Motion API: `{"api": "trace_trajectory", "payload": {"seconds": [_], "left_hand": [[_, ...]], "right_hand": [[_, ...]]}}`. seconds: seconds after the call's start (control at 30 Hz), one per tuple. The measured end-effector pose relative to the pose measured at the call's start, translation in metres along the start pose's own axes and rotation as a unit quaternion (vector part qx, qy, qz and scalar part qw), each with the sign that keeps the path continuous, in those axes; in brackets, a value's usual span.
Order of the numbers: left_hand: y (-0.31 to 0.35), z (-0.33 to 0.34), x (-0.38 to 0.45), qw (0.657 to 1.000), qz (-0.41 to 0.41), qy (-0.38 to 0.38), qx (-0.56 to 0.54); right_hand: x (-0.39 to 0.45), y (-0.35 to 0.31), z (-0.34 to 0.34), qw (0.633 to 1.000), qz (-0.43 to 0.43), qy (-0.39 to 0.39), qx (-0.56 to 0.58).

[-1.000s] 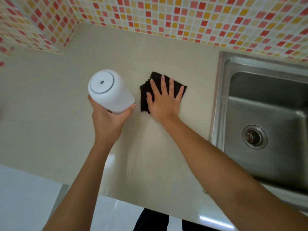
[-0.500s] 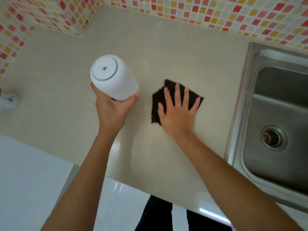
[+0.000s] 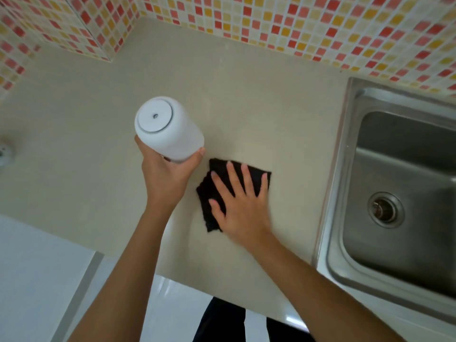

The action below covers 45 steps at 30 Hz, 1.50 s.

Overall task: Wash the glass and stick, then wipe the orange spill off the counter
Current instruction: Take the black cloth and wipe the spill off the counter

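My left hand (image 3: pixel 165 176) grips a white cylindrical container (image 3: pixel 167 127) and holds it lifted above the beige counter (image 3: pixel 246 107). My right hand (image 3: pixel 243 203) lies flat, fingers spread, pressing a folded black cloth (image 3: pixel 209 201) onto the counter just right of the container. No orange spill shows on the counter around the cloth. No glass or stick is in view.
A stainless steel sink (image 3: pixel 407 193) with a round drain (image 3: pixel 385 209) sits to the right, its rim close to the cloth. Mosaic tiled walls (image 3: pixel 296 23) border the counter at the back and left. A small white object (image 3: pixel 3 154) rests at the far left edge.
My right hand has slid the black cloth toward me across the counter. The left hand keeps the white container lifted.
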<state>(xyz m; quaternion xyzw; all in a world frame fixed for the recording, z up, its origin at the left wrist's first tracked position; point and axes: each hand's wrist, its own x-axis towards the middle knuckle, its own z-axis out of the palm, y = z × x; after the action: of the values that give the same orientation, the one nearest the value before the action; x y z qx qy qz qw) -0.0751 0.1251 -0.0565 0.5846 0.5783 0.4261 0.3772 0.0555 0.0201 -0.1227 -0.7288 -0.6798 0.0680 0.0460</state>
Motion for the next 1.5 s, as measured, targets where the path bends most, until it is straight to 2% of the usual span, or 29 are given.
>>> {"api": "trace_trajectory", "payload": {"seconds": [0.1,0.2,0.37,0.63,1.07,1.17,1.23,1.3,1.4,1.47,1.5], "left_hand": [[-0.002,0.007,-0.007,1.0,0.0,-0.005,0.002],[-0.005,0.015,-0.015,1.0,-0.006,-0.027,0.005],[-0.004,0.033,-0.021,0.998,-0.011,-0.067,0.01],[0.005,0.075,-0.021,0.992,-0.004,-0.128,-0.011],[-0.001,0.086,-0.025,0.984,0.003,-0.178,0.015],[-0.006,0.083,-0.021,0.983,-0.005,-0.185,0.023],[-0.004,0.078,-0.022,0.979,0.004,-0.205,0.017],[-0.003,0.073,-0.031,0.978,0.0,-0.207,0.012],[-0.002,0.066,-0.067,0.991,-0.079,-0.1,0.049],[0.008,0.067,-0.095,0.995,-0.044,-0.058,0.068],[0.015,0.073,-0.104,0.994,-0.004,-0.073,0.082]], "right_hand": [[0.08,0.05,-0.006,0.995,0.096,0.005,-0.001],[0.125,0.106,-0.021,0.986,0.165,-0.033,0.011],[0.096,0.155,-0.028,0.975,0.22,-0.016,0.006],[-0.029,0.108,-0.019,0.979,0.199,-0.002,-0.033],[-0.034,0.108,-0.018,0.974,0.223,0.008,-0.042],[-0.03,0.105,-0.016,0.976,0.216,-0.003,-0.019],[-0.029,0.105,-0.019,0.974,0.219,0.038,0.04],[-0.033,0.111,-0.025,0.947,0.268,0.112,0.136],[-0.04,0.131,-0.031,0.869,0.397,0.154,0.251],[-0.043,0.145,-0.035,0.844,0.436,0.146,0.276],[-0.045,0.148,-0.04,0.847,0.436,0.143,0.268]]}}
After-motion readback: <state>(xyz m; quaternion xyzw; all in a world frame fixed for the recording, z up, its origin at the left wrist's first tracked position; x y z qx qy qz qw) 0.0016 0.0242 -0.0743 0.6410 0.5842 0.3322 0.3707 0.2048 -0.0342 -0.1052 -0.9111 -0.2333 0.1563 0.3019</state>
